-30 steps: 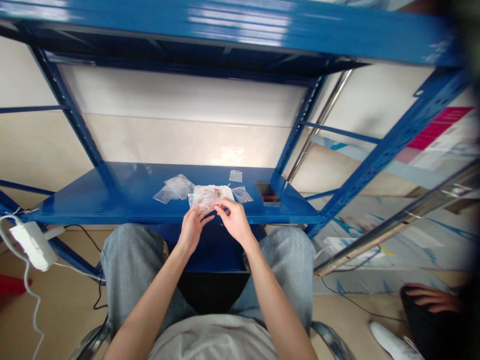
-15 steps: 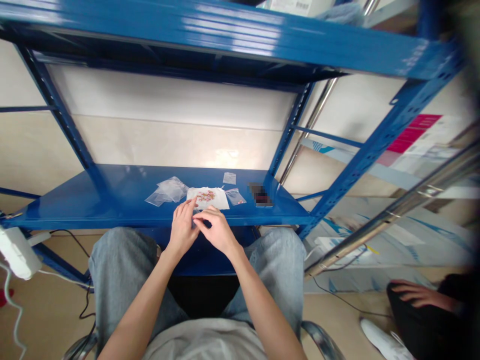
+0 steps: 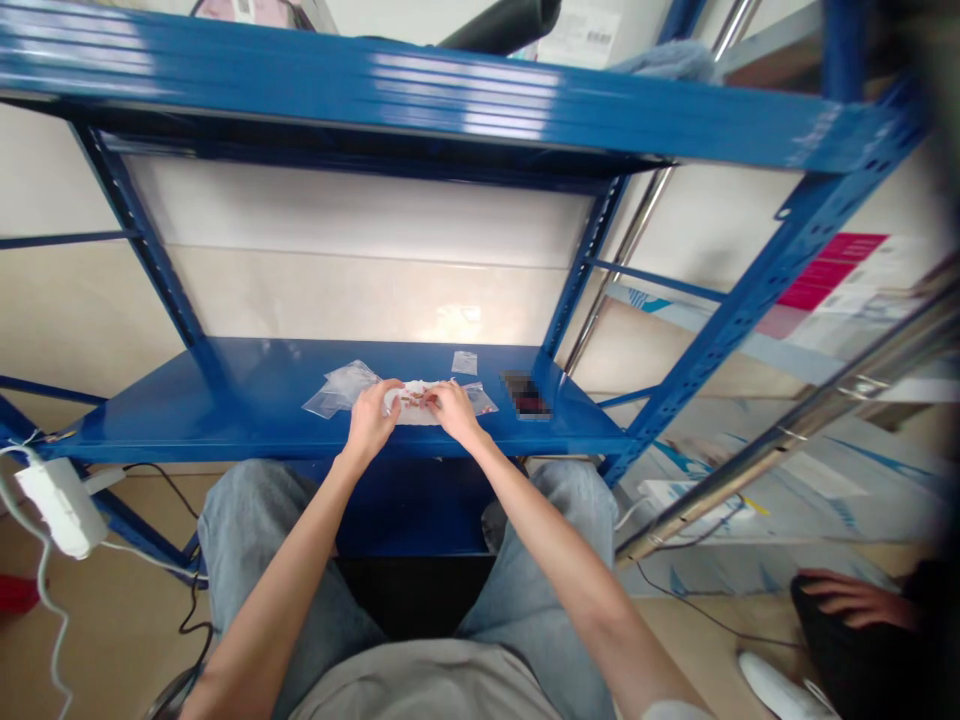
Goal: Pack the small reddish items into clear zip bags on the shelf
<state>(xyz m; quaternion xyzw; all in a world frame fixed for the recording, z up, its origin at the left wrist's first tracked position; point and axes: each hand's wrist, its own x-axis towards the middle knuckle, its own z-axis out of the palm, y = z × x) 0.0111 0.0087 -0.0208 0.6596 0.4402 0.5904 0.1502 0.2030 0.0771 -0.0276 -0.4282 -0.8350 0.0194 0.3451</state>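
Observation:
A white sheet or cloth pouch (image 3: 418, 418) lies near the front edge of the blue shelf, with several small reddish and brown pieces (image 3: 412, 399) heaped on it. My left hand (image 3: 370, 420) is at the left edge of the white sheet, its thumb and fingers curled round something pale that I cannot make out. From the right, my right hand (image 3: 454, 408) reaches over the sheet. Its fingertips are pinched together at the small pieces, and what is between them is too small to name.
Clear plastic bags (image 3: 341, 390) lie left of my hands. A small clear bag (image 3: 465, 362) lies behind, another bag (image 3: 481, 399) right of the sheet, then a blurred phone-like object (image 3: 527, 396). The blue upper shelf beam (image 3: 300, 85) crosses above. Another person's hand (image 3: 855, 598) rests at right.
My hands were together in front of the sheet. Now they are apart, the left at its left edge and the right forward on the pieces. The view has shifted slightly.

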